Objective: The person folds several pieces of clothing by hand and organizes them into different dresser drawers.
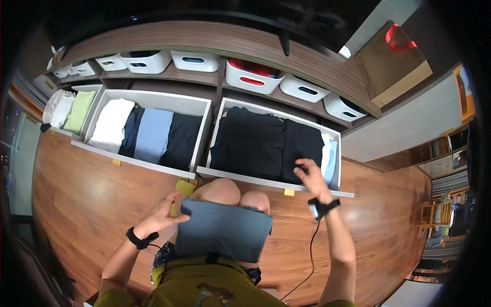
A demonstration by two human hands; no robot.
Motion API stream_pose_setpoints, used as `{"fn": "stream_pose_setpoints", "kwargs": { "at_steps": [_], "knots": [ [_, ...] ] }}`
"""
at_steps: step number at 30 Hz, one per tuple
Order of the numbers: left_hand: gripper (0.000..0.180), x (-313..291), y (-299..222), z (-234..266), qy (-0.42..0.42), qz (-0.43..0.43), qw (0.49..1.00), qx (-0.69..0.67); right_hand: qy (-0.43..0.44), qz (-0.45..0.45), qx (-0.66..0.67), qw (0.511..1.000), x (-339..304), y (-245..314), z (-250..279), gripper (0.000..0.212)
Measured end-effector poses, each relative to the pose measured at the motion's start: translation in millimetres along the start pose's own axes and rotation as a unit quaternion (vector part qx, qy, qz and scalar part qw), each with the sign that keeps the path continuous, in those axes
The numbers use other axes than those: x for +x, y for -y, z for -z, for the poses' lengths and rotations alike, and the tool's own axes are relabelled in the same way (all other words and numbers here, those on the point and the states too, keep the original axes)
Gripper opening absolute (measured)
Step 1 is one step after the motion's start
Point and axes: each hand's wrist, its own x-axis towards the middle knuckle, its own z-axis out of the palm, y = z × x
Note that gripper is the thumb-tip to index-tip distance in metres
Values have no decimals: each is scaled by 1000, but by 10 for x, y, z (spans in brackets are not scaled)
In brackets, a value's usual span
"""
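A folded grey-blue garment (222, 230) lies across my lap. My left hand (162, 214) is at its left edge with thumb and fingers apart; whether the thumb tip touches the cloth I cannot tell. Over the front right part of an open white drawer (266, 180), my right hand (313, 178) has its fingers loosely bent and apart, holding nothing. Beneath and beside it are folded black clothes (248, 146), a darker folded stack (302, 146), and white and light-blue pieces (332, 156) along the right side. Both wrists wear black straps with cables.
Another open drawer (203, 134) at the left holds folded white, blue and dark clothes. Farther left, a small drawer (88, 115) has green and white items. White bins (254, 84) line the shelf above. A paper bag (391, 66) stands at the far right on the cabinet.
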Motion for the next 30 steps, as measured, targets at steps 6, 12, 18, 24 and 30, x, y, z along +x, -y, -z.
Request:
{"fn": "stream_pose_setpoints", "kwargs": {
  "at_steps": [6, 12, 18, 24, 30],
  "knots": [
    [63, -149, -6, -189, 147, 81, 940, -296, 199, 146, -97, 964, -840, 1166, -637, 56],
    [59, -100, 154, -413, 81, -51, 964, -249, 170, 169, -224, 944, -977, 1395, -879, 58],
    [60, -59, -664, -98, 81, -94, 991, -51, 191, 119, 4, 974, -1214, 1290, -759, 31],
    [51, 634, -2088, 325, 140, -235, 960, -65, -28, 52, 93, 994, -1211, 1257, 311, 26],
    [55, 2038, -3470, 20, 282, -363, 885, -66, -181, 57, 178, 966, -949, 871, 1418, 23]
  ]
}}
